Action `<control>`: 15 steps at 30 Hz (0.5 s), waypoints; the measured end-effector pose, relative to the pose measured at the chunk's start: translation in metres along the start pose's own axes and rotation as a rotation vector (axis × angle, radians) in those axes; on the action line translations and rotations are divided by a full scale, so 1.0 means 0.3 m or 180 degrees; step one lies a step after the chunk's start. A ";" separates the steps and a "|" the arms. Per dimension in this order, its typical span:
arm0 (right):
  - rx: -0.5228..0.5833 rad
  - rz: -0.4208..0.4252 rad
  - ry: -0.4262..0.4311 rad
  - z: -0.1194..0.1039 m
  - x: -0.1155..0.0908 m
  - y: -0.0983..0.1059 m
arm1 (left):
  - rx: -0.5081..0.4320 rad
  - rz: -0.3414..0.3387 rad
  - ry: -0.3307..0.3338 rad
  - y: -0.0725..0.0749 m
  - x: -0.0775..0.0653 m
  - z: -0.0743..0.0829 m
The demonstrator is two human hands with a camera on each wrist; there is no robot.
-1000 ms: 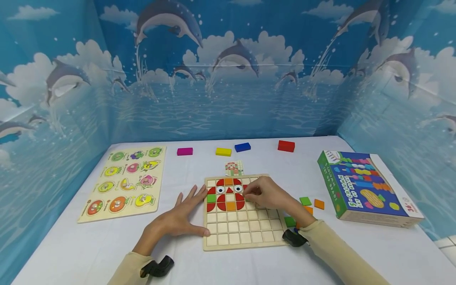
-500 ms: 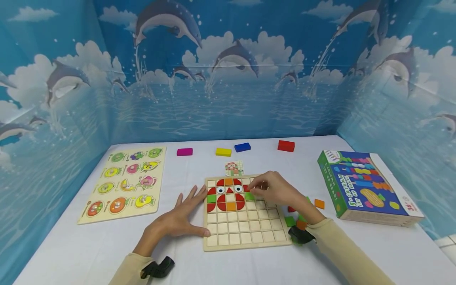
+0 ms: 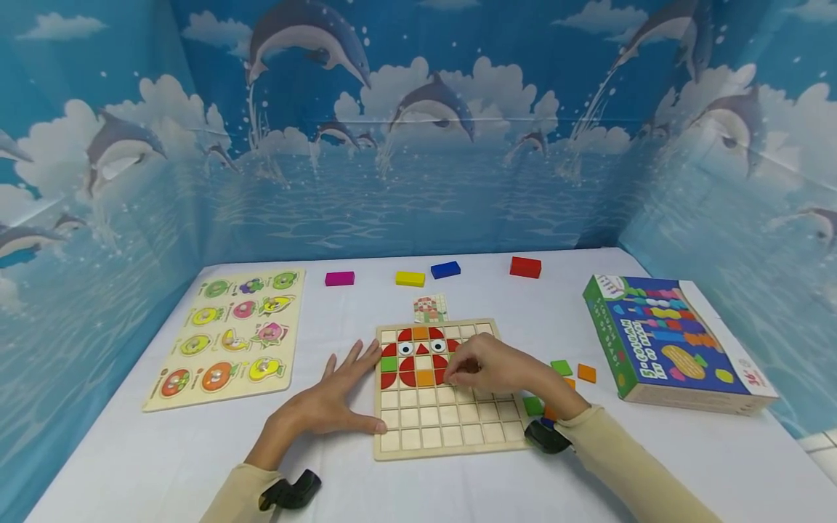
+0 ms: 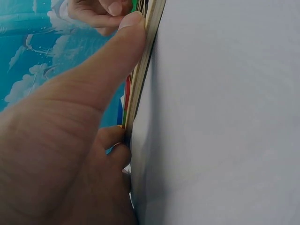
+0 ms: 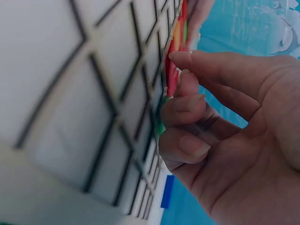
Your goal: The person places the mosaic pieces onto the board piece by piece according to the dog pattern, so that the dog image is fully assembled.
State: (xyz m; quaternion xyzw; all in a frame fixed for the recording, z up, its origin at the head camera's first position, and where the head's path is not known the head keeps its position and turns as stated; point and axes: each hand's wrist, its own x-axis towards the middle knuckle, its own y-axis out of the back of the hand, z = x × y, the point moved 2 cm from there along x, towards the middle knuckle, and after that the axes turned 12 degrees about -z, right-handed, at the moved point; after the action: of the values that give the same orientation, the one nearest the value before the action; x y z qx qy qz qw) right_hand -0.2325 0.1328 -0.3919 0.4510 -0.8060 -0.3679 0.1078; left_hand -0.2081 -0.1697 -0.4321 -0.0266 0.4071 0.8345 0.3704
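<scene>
My left hand (image 3: 336, 399) lies spread at the left edge of the wooden grid board (image 3: 428, 439), its thumb (image 4: 129, 35) and fingertips touching the rim. Over the board's middle, my right hand (image 3: 493, 365) has thumb and fingers curled together. They pinch a small red tile (image 5: 172, 77) right at the board's surface, just right of the placed red pieces. On the board, red curved tiles (image 3: 407, 378), two eye tiles (image 3: 405, 349), orange tiles (image 3: 425, 378) and a green tile (image 3: 389, 364) form a face-like pattern. The right fingers hide the cells beneath them.
Loose green tiles (image 3: 561, 367) and orange tiles (image 3: 586, 373) lie right of the board, partly under the right forearm. A pattern card (image 3: 430, 309) and coloured blocks (image 3: 410, 279) stand behind. A fruit puzzle (image 3: 225, 338) is left, a blue box (image 3: 680, 345) right.
My right hand was over the green tile on the right side, then shifted up to the red tile above it, and has now come down nearer me. The left hand has stayed put.
</scene>
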 end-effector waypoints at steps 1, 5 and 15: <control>-0.0033 0.0013 0.0028 -0.007 0.004 0.002 | 0.0001 -0.0007 -0.0001 -0.001 0.001 0.001; -0.0199 -0.0007 0.0132 -0.042 0.049 0.001 | 0.0009 -0.0006 0.0003 0.000 0.001 0.002; -0.0511 -0.0086 -0.0191 -0.091 0.163 -0.059 | 0.0061 -0.0045 -0.0035 0.003 -0.003 -0.007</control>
State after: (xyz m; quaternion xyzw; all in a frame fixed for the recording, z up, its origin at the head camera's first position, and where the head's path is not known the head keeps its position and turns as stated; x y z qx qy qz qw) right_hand -0.2352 0.0741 -0.3927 0.4405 -0.7706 -0.4461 0.1145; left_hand -0.2084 -0.1720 -0.4326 -0.0213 0.4128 0.8281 0.3788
